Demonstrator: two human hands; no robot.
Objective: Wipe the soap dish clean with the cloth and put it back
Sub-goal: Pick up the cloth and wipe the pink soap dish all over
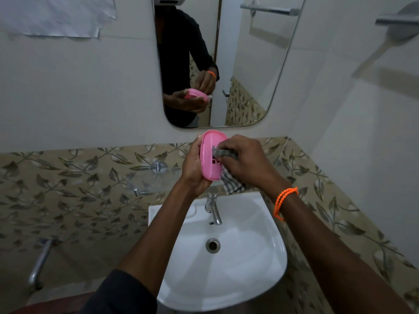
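A pink plastic soap dish (209, 152) is held upright above the back of the sink, its hollow side facing me, with small drain slots near its lower middle. My left hand (192, 168) grips it from the left and behind. My right hand (243, 160) presses a grey-and-white checked cloth (231, 181) into the dish's hollow; the loose end of the cloth hangs down below my fingers. An orange bead bracelet (284, 199) sits on my right wrist.
A white wash basin (256, 257) with a chrome tap (214, 208) and drain (213, 245) lies below my hands. A glass shelf with chrome brackets (149, 177) is on the leaf-patterned tiles to the left. A mirror (226, 64) hangs above, a towel bar (394, 21) at the upper right.
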